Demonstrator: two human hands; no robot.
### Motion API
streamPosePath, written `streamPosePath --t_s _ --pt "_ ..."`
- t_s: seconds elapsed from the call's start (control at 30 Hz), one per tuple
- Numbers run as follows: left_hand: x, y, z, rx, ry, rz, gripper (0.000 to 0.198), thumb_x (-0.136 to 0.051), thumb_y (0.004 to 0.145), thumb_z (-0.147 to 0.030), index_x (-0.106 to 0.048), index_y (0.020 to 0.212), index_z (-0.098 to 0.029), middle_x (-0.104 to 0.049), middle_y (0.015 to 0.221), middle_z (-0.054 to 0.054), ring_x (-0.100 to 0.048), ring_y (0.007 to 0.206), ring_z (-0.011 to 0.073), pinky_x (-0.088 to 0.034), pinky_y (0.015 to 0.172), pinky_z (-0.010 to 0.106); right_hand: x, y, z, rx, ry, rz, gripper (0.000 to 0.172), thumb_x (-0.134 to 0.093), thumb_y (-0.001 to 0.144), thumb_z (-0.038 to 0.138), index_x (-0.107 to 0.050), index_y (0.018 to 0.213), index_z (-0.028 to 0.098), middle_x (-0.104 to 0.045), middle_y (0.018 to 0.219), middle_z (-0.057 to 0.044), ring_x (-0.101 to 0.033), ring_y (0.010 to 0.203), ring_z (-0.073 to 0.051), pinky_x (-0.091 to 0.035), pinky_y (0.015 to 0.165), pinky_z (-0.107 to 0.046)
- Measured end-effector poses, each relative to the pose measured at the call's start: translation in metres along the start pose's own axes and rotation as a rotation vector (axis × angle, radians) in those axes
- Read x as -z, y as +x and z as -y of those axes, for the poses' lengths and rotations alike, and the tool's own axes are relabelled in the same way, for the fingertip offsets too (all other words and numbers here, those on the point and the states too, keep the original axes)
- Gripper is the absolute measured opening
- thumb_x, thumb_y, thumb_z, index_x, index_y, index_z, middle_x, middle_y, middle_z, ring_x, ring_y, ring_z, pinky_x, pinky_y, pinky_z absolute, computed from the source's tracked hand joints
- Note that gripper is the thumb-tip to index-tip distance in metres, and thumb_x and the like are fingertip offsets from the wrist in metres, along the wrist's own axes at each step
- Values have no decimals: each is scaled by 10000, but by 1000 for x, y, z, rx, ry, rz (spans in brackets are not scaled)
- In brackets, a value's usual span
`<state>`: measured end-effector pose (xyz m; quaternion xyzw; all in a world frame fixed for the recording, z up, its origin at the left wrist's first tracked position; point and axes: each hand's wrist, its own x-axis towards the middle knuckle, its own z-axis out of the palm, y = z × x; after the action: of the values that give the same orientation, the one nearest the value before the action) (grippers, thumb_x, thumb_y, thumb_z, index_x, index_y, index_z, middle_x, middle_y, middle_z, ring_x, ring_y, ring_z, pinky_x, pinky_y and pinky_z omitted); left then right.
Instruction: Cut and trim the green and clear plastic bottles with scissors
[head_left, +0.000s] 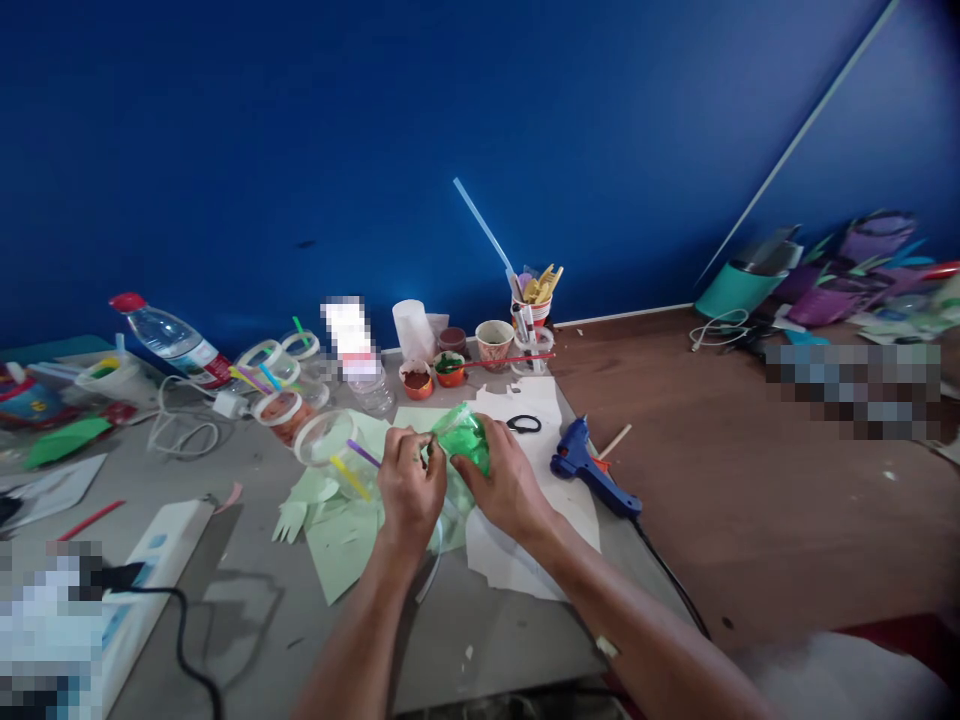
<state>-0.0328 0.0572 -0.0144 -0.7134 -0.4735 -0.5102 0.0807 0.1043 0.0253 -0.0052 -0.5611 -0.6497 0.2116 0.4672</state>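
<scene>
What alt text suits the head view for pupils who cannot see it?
A person's bare right hand holds a translucent green object, the bare left hand close beside it, over a grey table. A blue plastic glue gun lies to the right, pale green paper to the left.

Your right hand [511, 472] holds green plastic [462, 430] above white paper [517, 568]. Your left hand [411, 482] curls at its left edge, grip unclear. Glue gun [592, 468] lies right; paint cup [416, 381] beyond.
</scene>
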Motion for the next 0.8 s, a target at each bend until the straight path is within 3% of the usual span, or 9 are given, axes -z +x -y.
streamPosePath --t_s 0.17,0.3,0.5,0.67,0.73,0.8 --pt "2 4 0 -82 35 2 137 -537 763 -78 -495 820 -195 -527 807 32 -576 723 161 -462 614 265 4 4 6 -168 146 46 432 -545 801 321 -536 1188 132 -623 1045 -131 -572 972 -263 -440 885 -407" --pt "9 9 -8 -197 110 19 183 -531 737 -55 -468 811 -209 -548 757 20 -575 739 187 -441 769 345 6 8 6 -369 290 134 310 -558 791 357 -615 1016 152 -615 816 -32 -550 762 -189 -437 698 -304" --pt "16 9 -21 -268 242 40 177 -532 742 -57 -483 827 -205 -600 746 4 -584 645 168 -349 821 380 5 11 -3 -408 473 103 303 -593 776 443 -628 869 157 -548 705 13 -468 648 -136 -378 571 -244" --pt "16 7 -30 -287 234 62 174 -535 743 -56 -497 831 -202 -619 758 8 -594 646 165 -319 829 372 5 12 -1 -513 626 74 264 -659 719 389 -602 820 152 -530 673 27 -458 601 -113 -368 541 -229" --pt "18 6 -31 -280 201 42 173 -549 748 -65 -500 843 -201 -625 763 6 -604 666 164 -314 832 370 6 13 -1 -507 700 116 283 -667 728 412 -615 818 149 -552 674 20 -487 610 -118 -395 560 -233" --pt "20 7 -28 -268 159 -2 175 -563 753 -77 -500 858 -201 -629 768 6 -611 687 163 -316 835 366 9 12 -3 -450 786 247 334 -648 760 477 -649 841 154 -608 718 -6 -550 672 -142 -452 630 -261"
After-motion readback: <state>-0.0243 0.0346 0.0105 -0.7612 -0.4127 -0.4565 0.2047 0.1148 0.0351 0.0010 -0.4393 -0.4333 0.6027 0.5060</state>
